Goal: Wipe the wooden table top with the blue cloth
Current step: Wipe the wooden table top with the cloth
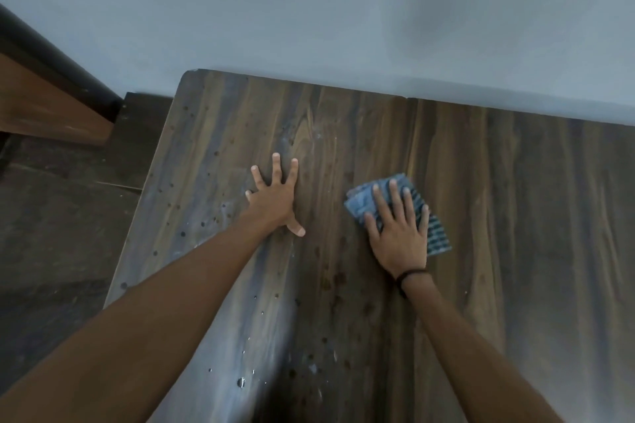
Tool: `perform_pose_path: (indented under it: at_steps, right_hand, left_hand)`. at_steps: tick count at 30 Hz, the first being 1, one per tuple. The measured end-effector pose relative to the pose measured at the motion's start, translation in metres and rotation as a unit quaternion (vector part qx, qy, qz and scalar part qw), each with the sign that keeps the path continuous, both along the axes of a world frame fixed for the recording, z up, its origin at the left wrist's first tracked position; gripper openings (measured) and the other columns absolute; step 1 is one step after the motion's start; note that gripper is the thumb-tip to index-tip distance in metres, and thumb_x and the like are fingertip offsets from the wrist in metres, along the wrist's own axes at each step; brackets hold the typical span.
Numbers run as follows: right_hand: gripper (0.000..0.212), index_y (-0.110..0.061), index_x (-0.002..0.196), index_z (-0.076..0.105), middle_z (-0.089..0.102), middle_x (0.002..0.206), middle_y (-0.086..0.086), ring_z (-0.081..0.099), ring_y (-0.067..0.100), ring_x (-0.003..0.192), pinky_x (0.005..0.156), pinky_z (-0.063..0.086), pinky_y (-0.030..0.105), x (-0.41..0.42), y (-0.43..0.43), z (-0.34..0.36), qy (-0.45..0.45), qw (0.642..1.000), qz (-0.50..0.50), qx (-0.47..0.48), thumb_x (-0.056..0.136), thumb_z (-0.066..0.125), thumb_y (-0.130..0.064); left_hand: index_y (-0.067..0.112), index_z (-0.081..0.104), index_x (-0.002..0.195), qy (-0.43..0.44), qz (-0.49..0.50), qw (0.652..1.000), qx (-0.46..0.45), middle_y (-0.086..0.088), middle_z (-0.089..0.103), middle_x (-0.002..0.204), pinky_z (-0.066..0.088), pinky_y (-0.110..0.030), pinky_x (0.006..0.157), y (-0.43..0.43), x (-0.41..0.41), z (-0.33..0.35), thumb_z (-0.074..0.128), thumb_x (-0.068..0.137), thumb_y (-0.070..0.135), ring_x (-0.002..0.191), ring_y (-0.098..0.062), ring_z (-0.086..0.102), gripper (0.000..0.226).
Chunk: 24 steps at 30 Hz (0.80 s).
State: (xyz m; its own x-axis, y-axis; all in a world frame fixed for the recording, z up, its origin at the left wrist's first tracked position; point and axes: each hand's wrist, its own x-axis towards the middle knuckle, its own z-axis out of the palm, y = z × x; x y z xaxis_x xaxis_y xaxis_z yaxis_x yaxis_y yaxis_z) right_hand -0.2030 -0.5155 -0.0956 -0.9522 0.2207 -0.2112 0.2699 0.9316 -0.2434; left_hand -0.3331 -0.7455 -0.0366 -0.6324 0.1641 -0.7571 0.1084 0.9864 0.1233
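The wooden table top (498,216) fills the lower right of the view, dark brown with grey streaks and many small water drops and spots on its left half. My right hand (398,230) lies flat with fingers spread, pressing the folded blue cloth (436,237) onto the wood near the middle. The cloth shows a checked pattern and sticks out beyond my fingers and to the right. My left hand (275,197) rests palm down on the bare wood to the left of the cloth, fingers apart, holding nothing.
A pale wall (343,10) runs along the table's far edge. To the left of the table lie a dark floor (51,233) and a brown wooden piece with a black edge (44,103).
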Motion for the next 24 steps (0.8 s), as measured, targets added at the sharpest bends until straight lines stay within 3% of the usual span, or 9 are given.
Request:
perform_pose_path:
  at_steps: [7, 13, 17, 24]
  right_hand:
    - [0.061, -0.038, 0.159, 0.005, -0.006, 0.168, -0.007, -0.006, 0.021, 0.154, 0.121, -0.008, 0.056, -0.158, 0.022, 0.008, -0.031, 0.997, -0.056, -0.04, 0.103, 0.018, -0.057]
    - [0.063, -0.034, 0.16, 0.002, -0.009, 0.168, -0.005, -0.011, 0.021, 0.154, 0.12, -0.01, 0.057, -0.225, 0.034, 0.01, -0.04, 0.995, -0.08, -0.045, 0.103, 0.016, -0.056]
    - [0.063, -0.032, 0.16, 0.002, -0.006, 0.168, -0.005, -0.006, 0.021, 0.154, 0.121, -0.007, 0.056, -0.189, 0.016, 0.006, -0.013, 0.998, -0.048, -0.037, 0.103, 0.014, -0.056]
    - [0.063, -0.034, 0.16, 0.01, 0.006, 0.168, -0.006, 0.002, 0.02, 0.155, 0.122, -0.001, 0.055, -0.042, -0.039, 0.004, -0.002, 0.999, -0.031, -0.021, 0.103, 0.021, -0.058]
  left_hand:
    - [0.033, -0.032, 0.152, -0.006, 0.002, 1.0, -0.001, -0.002, -0.048, 0.154, 0.016, -0.075, 0.112, 0.002, -0.003, 0.001, 0.095, 0.061, 0.042, 0.143, -0.053, -0.029, 0.157]
    - [0.034, -0.036, 0.15, -0.003, -0.007, 1.0, -0.016, -0.003, -0.049, 0.153, 0.019, -0.075, 0.11, 0.003, -0.005, -0.002, 0.095, 0.058, 0.046, 0.143, -0.055, -0.027, 0.16]
    - [0.035, -0.035, 0.15, 0.001, -0.009, 1.0, -0.007, -0.002, -0.049, 0.153, 0.019, -0.075, 0.11, 0.003, -0.006, -0.003, 0.095, 0.058, 0.045, 0.142, -0.055, -0.027, 0.16]
    - [0.035, -0.036, 0.15, 0.006, 0.003, 1.0, -0.012, -0.001, -0.05, 0.152, 0.018, -0.074, 0.111, 0.004, -0.005, -0.004, 0.096, 0.057, 0.044, 0.143, -0.053, -0.028, 0.161]
